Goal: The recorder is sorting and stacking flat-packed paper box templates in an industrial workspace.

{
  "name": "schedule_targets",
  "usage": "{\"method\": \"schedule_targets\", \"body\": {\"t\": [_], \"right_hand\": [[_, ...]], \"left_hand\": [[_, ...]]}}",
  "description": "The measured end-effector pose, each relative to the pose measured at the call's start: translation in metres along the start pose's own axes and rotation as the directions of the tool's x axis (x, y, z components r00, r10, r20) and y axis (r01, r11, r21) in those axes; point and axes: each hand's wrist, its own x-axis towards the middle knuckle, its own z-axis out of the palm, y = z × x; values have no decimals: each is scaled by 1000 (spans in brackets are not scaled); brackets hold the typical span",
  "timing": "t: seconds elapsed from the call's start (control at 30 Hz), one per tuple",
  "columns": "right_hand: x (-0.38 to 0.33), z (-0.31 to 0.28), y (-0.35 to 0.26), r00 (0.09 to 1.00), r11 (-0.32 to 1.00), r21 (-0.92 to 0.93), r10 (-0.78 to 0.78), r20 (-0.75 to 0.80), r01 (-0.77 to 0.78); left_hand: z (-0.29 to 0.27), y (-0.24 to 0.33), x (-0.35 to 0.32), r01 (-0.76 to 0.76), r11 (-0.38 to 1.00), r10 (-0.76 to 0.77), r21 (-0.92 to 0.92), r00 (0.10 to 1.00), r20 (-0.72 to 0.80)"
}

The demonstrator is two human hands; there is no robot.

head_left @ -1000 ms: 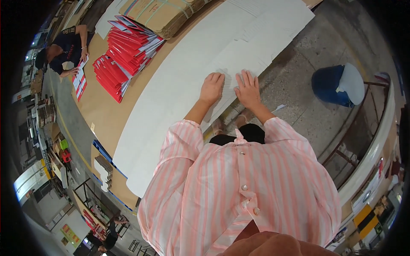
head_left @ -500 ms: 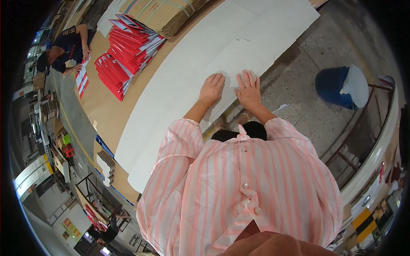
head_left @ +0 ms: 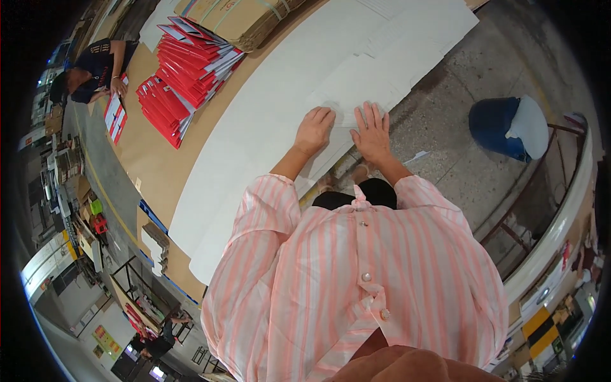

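Observation:
A large white sheet of board or paper lies across the table in front of me, with folded and cut-looking flaps along its near right edge. My left hand rests on it near that edge, palm down, fingers slightly bent and close together, holding nothing visible. Beside it, to the right, my right hand lies flat at the sheet's edge with its fingers spread. The two hands are a short gap apart. What is under the palms is hidden.
Red-and-white folded card pieces are stacked on the brown tabletop beyond the sheet, beside a strapped brown cardboard bundle. A co-worker handles a similar piece at far left. A blue bin stands on the floor to the right.
My hands stay almost in place on the sheet, the left fingers drawn in a little. At far left, the co-worker's hands and the red-and-white piece have shifted slightly.

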Motion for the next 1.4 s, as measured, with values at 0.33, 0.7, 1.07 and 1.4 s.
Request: {"method": "schedule_targets", "body": {"t": [0.33,0.7,1.07,1.4], "right_hand": [[1,2,0,1000,1000,10,-3,-19,3],[-2,1,-3,999,1000,-11,10,-38,-11],[-23,-59,45,999,978,207,19,-40,-10],[-31,-80,160,993,936,332,108,39,-115]], "left_hand": [[2,-6,-5,-96,994,97,56,995,-2],[0,2,-1,8,997,-13,76,998,68],[-17,18,21,307,950,-304,-53,951,56],[25,80,181,252,886,-331,-390,931,-150]]}}
